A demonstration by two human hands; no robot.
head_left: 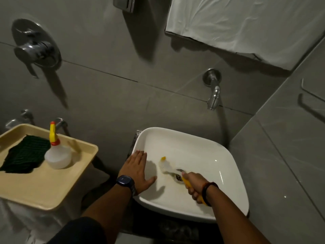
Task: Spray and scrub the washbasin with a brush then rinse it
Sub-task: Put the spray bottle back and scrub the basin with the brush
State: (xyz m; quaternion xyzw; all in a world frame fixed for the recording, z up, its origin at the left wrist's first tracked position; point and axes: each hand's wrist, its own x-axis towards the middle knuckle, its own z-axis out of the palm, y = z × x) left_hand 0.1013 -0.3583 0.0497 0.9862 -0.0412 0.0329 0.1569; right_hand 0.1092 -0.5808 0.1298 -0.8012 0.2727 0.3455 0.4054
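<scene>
A white square washbasin (207,148) is fixed to the grey tiled wall, with a round metal drain (178,176) in its bottom. My right hand (193,184) grips the yellow handle of a brush (166,166); its white bristle head with a yellow tip lies on the basin floor left of the drain. My left hand (137,170) rests flat, fingers spread, on the basin's left rim. A clear spray bottle (57,154) with a yellow and red nozzle stands upright on a beige tray at the left.
The beige tray (52,189) also holds a dark green scrub pad (24,155). A chrome tap (213,92) juts from the wall above the basin. A chrome mixer handle (35,48) is at upper left, and a white-covered box (242,23) at upper right.
</scene>
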